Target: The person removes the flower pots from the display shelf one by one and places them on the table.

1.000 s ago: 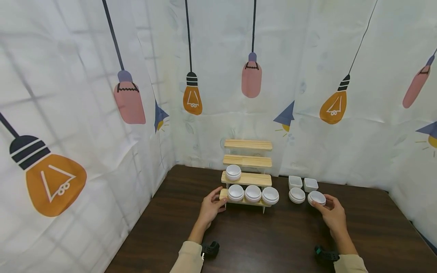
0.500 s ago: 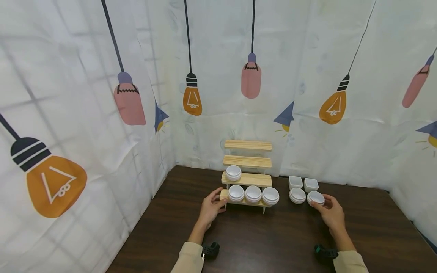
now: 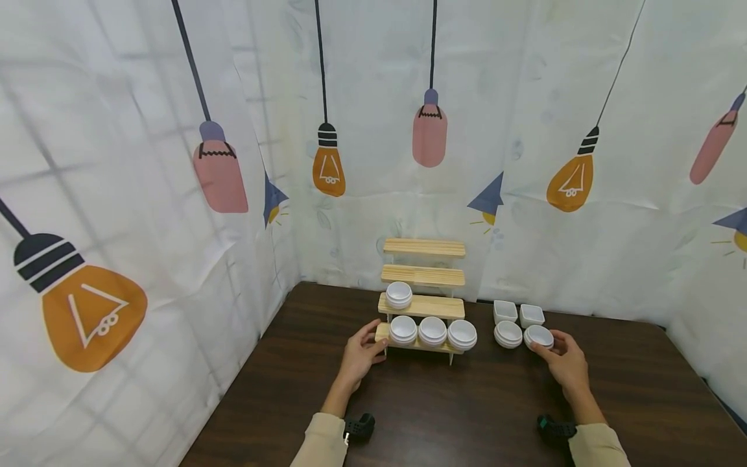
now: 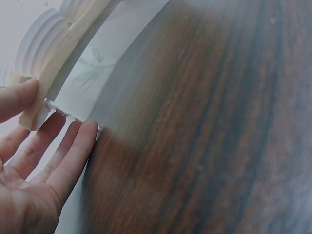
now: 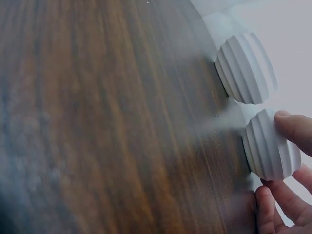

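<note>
My left hand (image 3: 357, 358) holds the left end of the lowest board on a stepped wooden display rack (image 3: 423, 307). In the left wrist view its thumb (image 4: 19, 100) lies on the board's upper side, with the fingers below around a clear support. Between thumb and fingers, my right hand (image 3: 567, 366) pinches a white round ribbed bowl (image 3: 539, 336). That bowl stands on the table at the right end of a small group. A matching round bowl (image 5: 246, 68) sits close beside it. The far side of the pinched bowl is hidden in the right wrist view.
Three round bowls (image 3: 432, 332) line the lowest board, and another bowl (image 3: 399, 295) sits left on the second. Two square white bowls (image 3: 504, 311) stand behind the round pair on the dark wooden table (image 3: 455, 408). A printed white curtain (image 3: 373, 155) hangs behind.
The bowl in my right hand has shifted slightly left, closer to the neighbouring round bowl, and the hand has moved with it. My left hand keeps its place on the rack.
</note>
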Motion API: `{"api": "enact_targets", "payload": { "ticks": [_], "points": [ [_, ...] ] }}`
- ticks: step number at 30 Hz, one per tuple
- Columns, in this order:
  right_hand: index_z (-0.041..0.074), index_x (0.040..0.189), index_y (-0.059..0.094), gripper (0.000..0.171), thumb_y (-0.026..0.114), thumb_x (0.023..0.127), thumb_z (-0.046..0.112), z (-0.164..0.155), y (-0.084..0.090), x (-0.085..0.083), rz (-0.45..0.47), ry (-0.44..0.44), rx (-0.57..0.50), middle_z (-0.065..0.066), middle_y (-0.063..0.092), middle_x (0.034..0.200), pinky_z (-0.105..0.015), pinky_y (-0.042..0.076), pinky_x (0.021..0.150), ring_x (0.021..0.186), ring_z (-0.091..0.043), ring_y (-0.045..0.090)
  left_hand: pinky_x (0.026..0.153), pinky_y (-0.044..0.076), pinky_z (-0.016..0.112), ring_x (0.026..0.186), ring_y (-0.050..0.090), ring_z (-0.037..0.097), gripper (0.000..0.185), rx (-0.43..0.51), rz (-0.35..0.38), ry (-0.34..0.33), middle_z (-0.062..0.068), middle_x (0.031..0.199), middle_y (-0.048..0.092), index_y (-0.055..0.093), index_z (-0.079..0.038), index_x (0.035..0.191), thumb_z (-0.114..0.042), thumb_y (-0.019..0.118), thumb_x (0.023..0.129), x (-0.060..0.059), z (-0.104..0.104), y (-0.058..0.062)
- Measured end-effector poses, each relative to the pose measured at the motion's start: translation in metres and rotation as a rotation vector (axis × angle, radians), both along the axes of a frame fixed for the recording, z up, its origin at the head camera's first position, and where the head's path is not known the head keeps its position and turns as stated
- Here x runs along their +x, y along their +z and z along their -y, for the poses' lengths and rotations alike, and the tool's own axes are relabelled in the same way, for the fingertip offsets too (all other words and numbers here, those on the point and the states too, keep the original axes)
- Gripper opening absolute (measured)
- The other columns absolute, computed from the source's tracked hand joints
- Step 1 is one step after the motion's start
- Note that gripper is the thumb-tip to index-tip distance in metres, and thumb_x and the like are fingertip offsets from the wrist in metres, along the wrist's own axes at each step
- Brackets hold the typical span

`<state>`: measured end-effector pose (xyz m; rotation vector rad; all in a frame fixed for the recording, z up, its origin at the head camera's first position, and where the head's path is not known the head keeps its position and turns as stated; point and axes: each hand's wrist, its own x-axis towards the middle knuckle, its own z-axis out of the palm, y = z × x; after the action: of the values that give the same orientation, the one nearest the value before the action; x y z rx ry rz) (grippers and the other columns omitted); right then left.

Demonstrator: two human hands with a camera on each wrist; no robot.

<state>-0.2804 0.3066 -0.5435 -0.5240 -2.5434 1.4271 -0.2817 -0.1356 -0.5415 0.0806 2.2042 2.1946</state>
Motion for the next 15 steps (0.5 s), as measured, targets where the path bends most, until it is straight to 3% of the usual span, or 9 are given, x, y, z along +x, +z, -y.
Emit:
{"api": "enact_targets", "payload": {
  "ticks": [15],
  "points": [
    [0.003, 0.148, 0.045, 0.076, 0.075, 0.092, 0.044, 0.0034, -0.0013, -0.0008, -0.01, -0.02, 0.034, -0.027, 0.057, 0.138, -0.017, 0.042, 0.068, 0.116, -0.033, 0.058, 0.083, 0.066, 0.041, 0.111, 0.069, 0.038, 0.061, -0.014, -0.007, -0.003, 0.022, 0.125, 0.067, 0.045, -0.007, 0.154, -0.015, 0.069, 0.099, 0.0023, -0.0006, 0.0021]
  ]
}}
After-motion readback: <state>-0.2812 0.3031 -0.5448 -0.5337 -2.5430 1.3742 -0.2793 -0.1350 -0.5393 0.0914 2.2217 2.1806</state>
